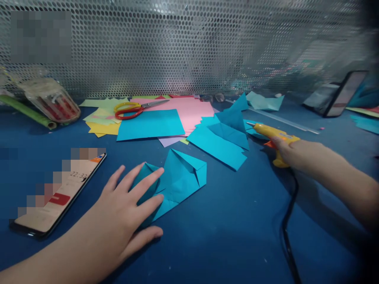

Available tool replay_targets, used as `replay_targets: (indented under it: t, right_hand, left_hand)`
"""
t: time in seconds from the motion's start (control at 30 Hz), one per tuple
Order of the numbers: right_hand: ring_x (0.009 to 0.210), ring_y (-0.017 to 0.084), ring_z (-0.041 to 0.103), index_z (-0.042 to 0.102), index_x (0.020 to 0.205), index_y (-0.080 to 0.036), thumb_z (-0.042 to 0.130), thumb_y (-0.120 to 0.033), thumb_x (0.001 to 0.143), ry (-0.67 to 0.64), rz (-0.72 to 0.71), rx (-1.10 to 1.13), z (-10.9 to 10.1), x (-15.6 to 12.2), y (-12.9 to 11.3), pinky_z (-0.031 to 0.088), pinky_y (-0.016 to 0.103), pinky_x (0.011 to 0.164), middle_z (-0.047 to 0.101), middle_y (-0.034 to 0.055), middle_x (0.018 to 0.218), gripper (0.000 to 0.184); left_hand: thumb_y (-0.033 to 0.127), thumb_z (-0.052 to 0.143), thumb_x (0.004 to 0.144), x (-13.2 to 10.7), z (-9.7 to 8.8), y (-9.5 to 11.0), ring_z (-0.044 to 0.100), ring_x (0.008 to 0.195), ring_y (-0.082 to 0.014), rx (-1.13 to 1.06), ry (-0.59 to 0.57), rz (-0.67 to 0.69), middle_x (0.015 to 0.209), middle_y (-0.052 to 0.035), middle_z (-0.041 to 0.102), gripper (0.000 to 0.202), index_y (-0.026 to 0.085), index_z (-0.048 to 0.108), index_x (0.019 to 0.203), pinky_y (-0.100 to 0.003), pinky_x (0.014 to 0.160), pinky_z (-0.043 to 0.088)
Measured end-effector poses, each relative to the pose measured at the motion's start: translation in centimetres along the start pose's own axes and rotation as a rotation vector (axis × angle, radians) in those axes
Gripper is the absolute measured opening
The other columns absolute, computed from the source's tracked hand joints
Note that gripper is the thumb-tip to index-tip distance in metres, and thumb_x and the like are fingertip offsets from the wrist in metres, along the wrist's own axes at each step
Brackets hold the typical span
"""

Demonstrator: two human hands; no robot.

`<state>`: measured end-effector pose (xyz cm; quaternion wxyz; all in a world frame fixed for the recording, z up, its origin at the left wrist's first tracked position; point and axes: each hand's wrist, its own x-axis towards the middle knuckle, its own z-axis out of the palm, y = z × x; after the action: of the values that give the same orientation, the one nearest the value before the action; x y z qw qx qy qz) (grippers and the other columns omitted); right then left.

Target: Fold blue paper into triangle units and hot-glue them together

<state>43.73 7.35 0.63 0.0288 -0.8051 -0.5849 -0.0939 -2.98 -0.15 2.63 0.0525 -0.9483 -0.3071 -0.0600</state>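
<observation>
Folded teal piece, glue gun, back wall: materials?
Folded teal piece under the left hand: matte paper, crisp creases. Glue gun in the right hand: glossy yellow plastic, probably. Back wall: perforated sheet metal, judging by its silvery sheen.

Under my left hand [124,221]: teal folded paper [177,179]. In my right hand [296,156]: yellow glue gun [274,136], orange trigger, black cord [288,236]. Frame centre: pink sheet [189,110], teal sheet [151,124]. Upper left: scissors [133,109], red and yellow handles. Tabletop [222,236] dark blue.
</observation>
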Motion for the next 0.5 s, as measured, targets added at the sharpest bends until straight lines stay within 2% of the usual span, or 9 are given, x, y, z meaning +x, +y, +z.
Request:
replay_targets:
  t: [0.07,0.13,0.2,0.3,0.37,0.43,0.5]
  right_hand:
    - [0.045,0.022,0.051,0.058,0.051,-0.020,0.035,-0.048,0.100,-0.063,0.150,-0.065,-1.6,-0.4,-1.0,0.035,0.039,0.050,0.059,0.0189,0.055,0.061]
    - [0.042,0.018,0.045,0.053,0.049,-0.022,0.042,-0.043,0.098,-0.089,0.233,-0.109,-3.4,-1.1,-2.1,0.032,0.036,0.047,0.057,0.0165,0.055,0.054]
    - [0.043,0.018,0.042,0.052,0.051,-0.023,0.050,-0.043,0.095,-0.092,0.253,-0.132,-5.2,-2.1,-3.5,0.031,0.035,0.046,0.056,0.0148,0.056,0.048]
    - [0.050,0.021,0.046,0.059,0.068,-0.025,0.055,-0.049,0.094,-0.052,0.127,-0.078,-6.7,-4.0,-5.7,0.033,0.033,0.050,0.060,0.0090,0.064,0.036]
    - [0.056,0.021,0.054,0.057,0.069,-0.024,0.055,-0.049,0.096,0.088,-0.264,0.155,-6.8,-5.5,-7.4,0.037,0.032,0.053,0.062,0.0073,0.068,0.037]
    - [0.062,0.020,0.058,0.055,0.073,-0.023,0.042,-0.053,0.105,0.180,-0.706,0.310,-6.4,-6.8,-9.2,0.043,0.032,0.060,0.063,0.0066,0.073,0.046]
    - [0.069,0.020,0.060,0.056,0.081,-0.021,0.038,-0.055,0.107,0.269,-0.982,0.331,-5.8,-7.9,-11.1,0.045,0.033,0.066,0.064,0.0062,0.077,0.046]
  left_hand:
    - [0.048,0.058,0.099,0.0,0.1,-0.2,0.037,0.145,-0.0523,0.032,0.030,0.032,0.163,-0.0095,0.041,0.035,0.031,0.067,0.128,-0.085,0.099,0.040]
    - [0.048,0.058,0.099,0.0,0.2,-0.2,0.033,0.146,-0.0524,0.064,0.062,0.029,0.163,-0.0103,0.041,0.033,0.031,0.068,0.125,-0.087,0.100,0.035]
    - [0.043,0.056,0.100,0.0,0.1,-0.1,0.042,0.141,-0.0480,0.069,0.070,0.016,0.159,-0.0100,0.046,0.029,0.031,0.068,0.124,-0.081,0.100,0.043]
    - [0.034,0.050,0.102,0.0,0.0,0.0,0.061,0.122,-0.0366,-0.015,0.013,-0.020,0.146,-0.0089,0.059,0.030,0.031,0.064,0.129,-0.057,0.089,0.060]
    - [0.033,0.046,0.104,0.0,-0.2,0.1,0.066,0.116,-0.0315,-0.091,-0.029,-0.047,0.142,-0.0097,0.061,0.032,0.029,0.062,0.131,-0.048,0.086,0.063]
    - [0.034,0.044,0.105,0.0,-0.3,0.2,0.067,0.117,-0.0291,-0.139,-0.040,-0.062,0.142,-0.0109,0.059,0.032,0.027,0.061,0.132,-0.044,0.089,0.062]
    - [0.033,0.045,0.105,0.0,-0.4,0.3,0.068,0.117,-0.0279,-0.156,-0.022,-0.065,0.140,-0.0106,0.060,0.031,0.026,0.061,0.131,-0.040,0.091,0.061]
